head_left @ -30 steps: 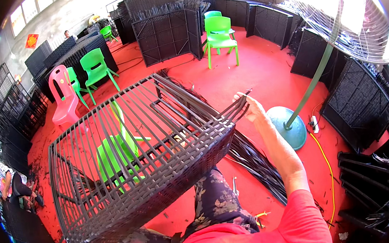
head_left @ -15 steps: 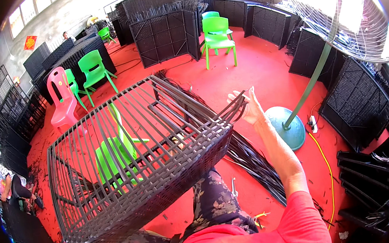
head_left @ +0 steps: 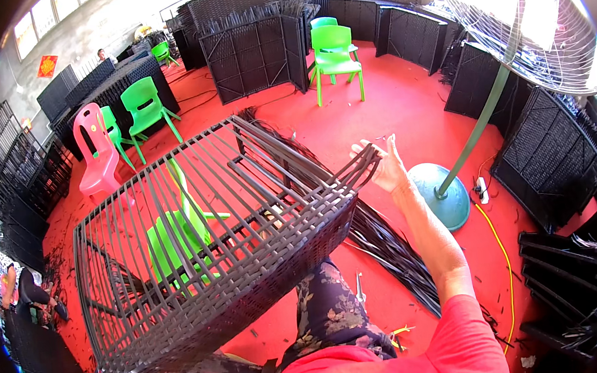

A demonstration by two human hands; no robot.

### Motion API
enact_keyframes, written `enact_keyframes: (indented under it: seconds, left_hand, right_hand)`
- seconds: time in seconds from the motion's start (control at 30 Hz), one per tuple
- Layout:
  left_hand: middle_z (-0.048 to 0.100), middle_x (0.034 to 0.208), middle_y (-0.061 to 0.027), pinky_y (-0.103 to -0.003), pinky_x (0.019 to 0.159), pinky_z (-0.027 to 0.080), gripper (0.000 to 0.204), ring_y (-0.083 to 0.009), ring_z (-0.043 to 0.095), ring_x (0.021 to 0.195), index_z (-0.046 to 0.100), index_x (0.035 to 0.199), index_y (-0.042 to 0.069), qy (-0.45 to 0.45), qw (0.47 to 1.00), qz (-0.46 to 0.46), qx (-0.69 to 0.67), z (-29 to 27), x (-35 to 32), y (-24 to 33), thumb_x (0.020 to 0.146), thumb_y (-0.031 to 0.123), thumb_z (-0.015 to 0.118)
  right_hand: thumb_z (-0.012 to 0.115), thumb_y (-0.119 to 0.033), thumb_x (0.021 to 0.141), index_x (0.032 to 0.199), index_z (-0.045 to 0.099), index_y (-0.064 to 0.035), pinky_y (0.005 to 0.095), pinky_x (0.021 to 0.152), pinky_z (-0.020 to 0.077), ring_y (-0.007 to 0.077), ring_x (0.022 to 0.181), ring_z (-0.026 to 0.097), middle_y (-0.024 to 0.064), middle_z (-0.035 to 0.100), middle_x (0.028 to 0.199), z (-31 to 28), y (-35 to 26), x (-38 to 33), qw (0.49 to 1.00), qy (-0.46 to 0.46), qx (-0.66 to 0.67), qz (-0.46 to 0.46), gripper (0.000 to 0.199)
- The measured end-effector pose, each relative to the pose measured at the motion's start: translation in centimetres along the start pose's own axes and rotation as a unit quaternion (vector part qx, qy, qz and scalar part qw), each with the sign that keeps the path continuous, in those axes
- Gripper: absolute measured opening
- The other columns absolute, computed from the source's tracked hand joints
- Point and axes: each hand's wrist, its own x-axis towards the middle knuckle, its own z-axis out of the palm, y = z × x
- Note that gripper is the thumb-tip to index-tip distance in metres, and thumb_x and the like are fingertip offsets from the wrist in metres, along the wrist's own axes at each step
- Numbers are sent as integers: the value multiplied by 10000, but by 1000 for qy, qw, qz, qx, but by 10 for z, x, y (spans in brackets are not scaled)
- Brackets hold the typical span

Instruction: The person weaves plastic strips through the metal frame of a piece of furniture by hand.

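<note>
A dark woven rattan-style frame (head_left: pixel 223 294) tilts across my lap, its near side closely woven and its far part made of parallel bars. Loose dark strips (head_left: pixel 363 169) stick out from its right corner and curl at their ends. Beside these ends is my right hand (head_left: pixel 387 171), palm up, thumb raised and fingers stretched apart. The strips cross in front of the palm and fingers, and no grip on them shows. My left hand does not appear; the left of the frame covers that side. A bundle of long dark strips (head_left: pixel 391 249) lies on the floor beyond the frame.
A fan with a round teal base (head_left: pixel 442 198) stands right of my arm, near a yellow cable (head_left: pixel 505 260). Scissors (head_left: pixel 359 288) lie by my leg. Green chairs (head_left: pixel 333 54), a pink chair (head_left: pixel 96 152) and dark woven panels (head_left: pixel 254 58) stand around. A person (head_left: pixel 5 279) sits at left.
My right hand has shifted very slightly, with the thumb and fingers a little changed in pose at the strip ends. The woven frame stays in place.
</note>
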Motion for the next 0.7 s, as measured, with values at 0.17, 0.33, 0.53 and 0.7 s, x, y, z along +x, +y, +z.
enact_keyframes:
  seconds: [0.17, 0.33, 0.53, 0.7]
  left_hand:
    - [544, 1136, -122, -348, 919, 385, 431, -212, 521, 1040, 479, 1203, 43, -6, 997, 37, 73, 17, -21, 10, 874, 320, 503]
    - [544, 1140, -99, -323, 943, 367, 425, -179, 516, 1049, 484, 1200, 38, -87, 961, 179, 192, 78, -56, 20, 873, 309, 515]
    - [571, 958, -105, -335, 836, 414, 166, -237, 542, 925, 587, 927, 6, -281, 825, 425, 244, 294, -271, 159, 849, 139, 524]
    - [539, 1101, -145, -403, 919, 370, 539, -308, 493, 1059, 540, 1093, 29, -512, 662, 510, 199, 424, -371, 157, 739, 423, 639]
  right_hand:
    - [356, -681, 779, 1249, 362, -19, 447, 956, 381, 323, 1119, 486, 205, 487, 1217, -20, 5, 2, 997, 18, 73, -17, 812]
    - [424, -567, 847, 1167, 438, -61, 325, 892, 417, 253, 1048, 520, 156, 523, 1172, -37, 18, -5, 958, 270, -41, -88, 599]
    - [579, -285, 836, 1158, 516, -57, 386, 970, 334, 265, 1050, 519, 129, 544, 1127, 39, 26, -63, 729, 41, -536, -424, 401]
    - [538, -502, 776, 1160, 519, -65, 451, 1019, 246, 236, 1151, 441, 79, 521, 1169, 82, 49, -75, 478, -135, -765, -409, 582]
